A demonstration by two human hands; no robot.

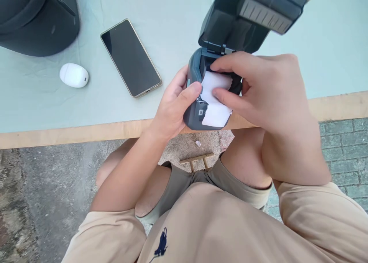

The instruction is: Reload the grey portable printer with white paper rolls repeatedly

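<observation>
Printer: a small dark label printer (198, 102) is held over the near edge of the tabletop (201, 21), its lid (244, 17) swung up and away from the person.
Paper: a white paper strip (215, 102) lies in the open bay and runs out over the front lip toward the person; its long axis runs from the lid hinge toward the body.
Left hand: the left hand (172, 109) wraps the printer's left side, grip closed around the body, thumb laid across the front edge just beside the paper.
Right hand: the right hand (267, 98) comes from the right and is the nearer to the paper; its fingertips (218, 95) press down on it, a loose pinch, not a fist.
Hidden: the roll is probably under the right fingers, but I cannot tell; the lid's far end is blurred.
Around: a phone (130, 58) lies face up to the left, a white oval case (74, 75) beyond it, a dark bag (34, 17) cut off at the corner.
</observation>
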